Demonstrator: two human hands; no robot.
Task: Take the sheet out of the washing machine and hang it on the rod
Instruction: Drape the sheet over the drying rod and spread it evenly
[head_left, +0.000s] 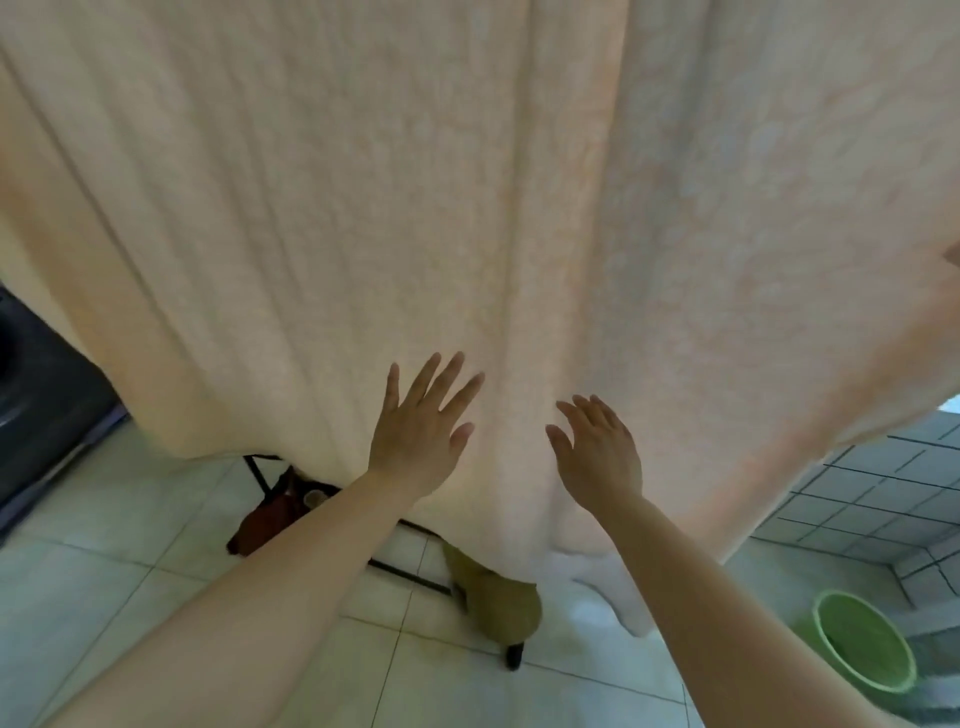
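Overhead and ahead, peach sheet (467, 208) hanging in long folds to just above the tiled floor (130, 561), left hand (421, 431) and right hand (597, 452) both released, fingers spread, flat against its lower middle, side by side.

— Is there any writing, label, brand or number to read here?

— No. Nothing legible shows anywhere in the view.

— Not even on the cloth?

— The sheet (467, 208) carries only a faint, blurred pattern, with no letters or figures in it.

— And lower down?

— The green basin (862, 644) at the lower right and the floor tiles (130, 519) bear no marks that can be read.
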